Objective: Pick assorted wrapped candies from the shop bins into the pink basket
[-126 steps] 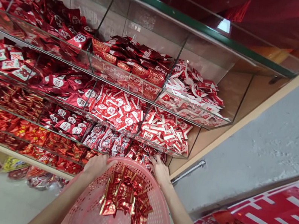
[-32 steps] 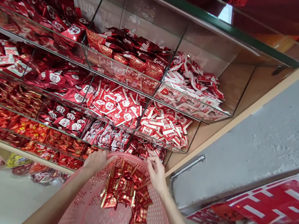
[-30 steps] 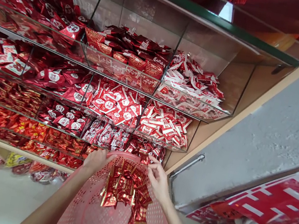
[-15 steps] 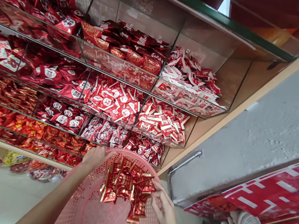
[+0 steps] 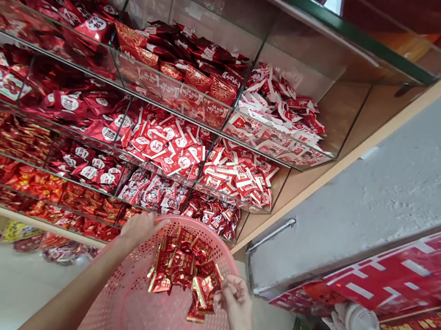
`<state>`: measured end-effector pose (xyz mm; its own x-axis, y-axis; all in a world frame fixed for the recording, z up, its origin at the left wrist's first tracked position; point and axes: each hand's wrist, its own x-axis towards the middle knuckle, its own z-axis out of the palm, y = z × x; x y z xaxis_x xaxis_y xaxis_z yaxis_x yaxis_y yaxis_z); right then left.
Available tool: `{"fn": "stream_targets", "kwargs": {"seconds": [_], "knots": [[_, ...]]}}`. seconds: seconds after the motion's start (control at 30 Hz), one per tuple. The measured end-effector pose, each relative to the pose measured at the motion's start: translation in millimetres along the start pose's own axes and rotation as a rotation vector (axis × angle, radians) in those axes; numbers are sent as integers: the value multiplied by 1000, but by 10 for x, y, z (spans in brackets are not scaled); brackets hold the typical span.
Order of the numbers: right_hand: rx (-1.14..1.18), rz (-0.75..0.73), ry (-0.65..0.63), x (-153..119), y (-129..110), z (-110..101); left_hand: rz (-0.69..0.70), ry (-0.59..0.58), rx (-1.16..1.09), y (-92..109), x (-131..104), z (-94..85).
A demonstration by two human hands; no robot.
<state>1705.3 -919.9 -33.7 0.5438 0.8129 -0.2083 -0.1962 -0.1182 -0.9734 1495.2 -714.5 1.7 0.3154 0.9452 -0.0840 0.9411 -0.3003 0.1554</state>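
Note:
A pink perforated plastic basket (image 5: 152, 320) is tilted below the shelves. My left hand (image 5: 140, 230) is closed on its upper left rim. Several red and gold wrapped packets (image 5: 180, 265) lie in a heap inside the basket, toward its far side. At the heap's right edge is my right hand (image 5: 235, 300), its fingers bent and pinched at a packet. The fingertips partly cover that packet.
Glass-fronted shelves (image 5: 169, 89) full of red and white packets rise beyond the basket. To the right stands a grey wall (image 5: 407, 162) with a red and white printed sheet (image 5: 397, 273). Bagged goods (image 5: 62, 251) sit under the lowest shelf.
My right hand has shifted slightly, its fingers curling in more at the packets. A packet beside its fingertips has turned. The view has moved a little; my left hand remains on the rim.

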Motion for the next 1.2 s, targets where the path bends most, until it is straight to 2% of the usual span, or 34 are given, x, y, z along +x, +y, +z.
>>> {"fn": "stream_targets", "kwargs": {"seconds": [0.2,0.3,0.37,0.43,0.57,0.67,0.8,0.93,1.07,1.13,1.2], "knots": [[69,92,-17,-101,-39,9,-10,0,-7,-7,1,6],[-41,-42,-58,-110,-50,-14,4,22,-1,-14,0,26],[-129,-183,-45,-97,-76,-38,7,33,8,-17,3,38],[-126,-246,-10,-89,-127,-58,7,31,17,-19,8,44],[187,-51,-8,-114,-233,-44,19,29,37,-22,23,49],[424,78,4,-131,-209,-14,32,32,44,-29,33,67],[562,321,19,-77,-47,-19,27,56,39,-40,44,99],[651,494,-66,-9,15,-34,32,50,28,-45,45,98],[657,505,-139,-53,-137,20,37,66,31,-43,43,100],[543,422,-224,-107,-237,77,32,71,20,-46,49,116],[305,246,-306,-149,-306,142,34,73,10,-53,57,137]]}}
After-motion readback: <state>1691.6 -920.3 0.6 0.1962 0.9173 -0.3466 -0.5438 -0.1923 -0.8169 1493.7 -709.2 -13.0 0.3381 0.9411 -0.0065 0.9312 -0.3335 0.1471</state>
